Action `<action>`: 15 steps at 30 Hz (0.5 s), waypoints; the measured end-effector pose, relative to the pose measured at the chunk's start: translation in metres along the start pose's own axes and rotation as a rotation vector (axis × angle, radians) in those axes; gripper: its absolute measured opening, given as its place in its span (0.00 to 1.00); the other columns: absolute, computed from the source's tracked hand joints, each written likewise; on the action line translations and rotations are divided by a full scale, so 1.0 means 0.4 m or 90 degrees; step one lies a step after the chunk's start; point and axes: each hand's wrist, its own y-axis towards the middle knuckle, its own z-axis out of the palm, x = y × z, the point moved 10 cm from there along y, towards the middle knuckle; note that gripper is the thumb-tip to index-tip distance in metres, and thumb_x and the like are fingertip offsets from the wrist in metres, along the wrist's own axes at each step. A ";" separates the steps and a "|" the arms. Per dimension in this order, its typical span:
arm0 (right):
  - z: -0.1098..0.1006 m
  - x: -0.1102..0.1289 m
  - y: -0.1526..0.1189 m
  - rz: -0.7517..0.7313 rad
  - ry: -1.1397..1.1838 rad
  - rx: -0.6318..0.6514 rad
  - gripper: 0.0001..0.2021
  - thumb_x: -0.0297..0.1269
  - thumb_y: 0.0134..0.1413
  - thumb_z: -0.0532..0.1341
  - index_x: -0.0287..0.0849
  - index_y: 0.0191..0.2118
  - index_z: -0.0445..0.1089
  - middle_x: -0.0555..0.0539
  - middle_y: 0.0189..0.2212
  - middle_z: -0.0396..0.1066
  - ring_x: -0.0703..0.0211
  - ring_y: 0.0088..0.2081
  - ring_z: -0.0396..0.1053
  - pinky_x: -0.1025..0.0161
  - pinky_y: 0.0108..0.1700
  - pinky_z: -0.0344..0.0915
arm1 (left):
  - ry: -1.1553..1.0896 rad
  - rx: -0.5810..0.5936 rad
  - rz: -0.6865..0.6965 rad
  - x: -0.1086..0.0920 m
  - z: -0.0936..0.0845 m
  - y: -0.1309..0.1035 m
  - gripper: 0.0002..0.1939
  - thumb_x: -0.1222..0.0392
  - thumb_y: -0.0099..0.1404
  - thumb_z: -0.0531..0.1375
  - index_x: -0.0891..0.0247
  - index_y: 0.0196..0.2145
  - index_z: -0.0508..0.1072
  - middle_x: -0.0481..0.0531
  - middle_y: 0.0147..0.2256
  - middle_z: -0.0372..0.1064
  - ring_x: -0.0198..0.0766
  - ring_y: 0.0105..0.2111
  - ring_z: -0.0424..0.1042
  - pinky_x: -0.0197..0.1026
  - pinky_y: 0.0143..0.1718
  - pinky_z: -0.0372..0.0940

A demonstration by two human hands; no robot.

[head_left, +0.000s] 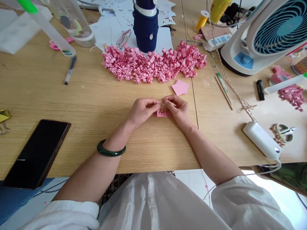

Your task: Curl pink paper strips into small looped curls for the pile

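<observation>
A small pink paper piece (162,114) with a fringed or curled part is pinched between both hands over the wooden table. My left hand (143,110) grips its left edge, thumb against fingers. At its right side, my right hand (177,108) is closed, fingertips pressed together on the paper. Fine detail between the fingertips is too small to make out. Just beyond my right hand lie flat pink paper pieces (180,87). A long heap of curled pink paper pieces (153,65) stretches across the table farther back.
Behind the heap stands a dark blue bottle (145,28). A phone (37,153) lies at the left. On the right are a fan (266,38), thin sticks (224,91), a black marker (260,90), a white power bank (262,140) with a cable, and scissors (284,132).
</observation>
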 end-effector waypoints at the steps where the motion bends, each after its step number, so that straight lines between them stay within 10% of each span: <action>1: 0.011 0.000 -0.002 0.002 0.007 0.021 0.13 0.49 0.58 0.71 0.43 0.37 0.78 0.50 0.33 0.77 0.65 0.32 0.72 0.65 0.36 0.72 | -0.001 0.002 -0.005 0.002 0.000 0.000 0.15 0.46 0.57 0.73 0.62 0.27 0.84 0.53 0.29 0.81 0.38 0.29 0.77 0.37 0.33 0.73; 15: 0.026 -0.008 0.000 0.012 0.037 0.029 0.23 0.60 0.54 0.73 0.43 0.34 0.75 0.51 0.27 0.75 0.66 0.27 0.71 0.66 0.31 0.70 | 0.030 -0.011 0.046 -0.008 -0.010 0.002 0.13 0.48 0.62 0.70 0.61 0.30 0.85 0.55 0.31 0.83 0.40 0.30 0.81 0.39 0.37 0.75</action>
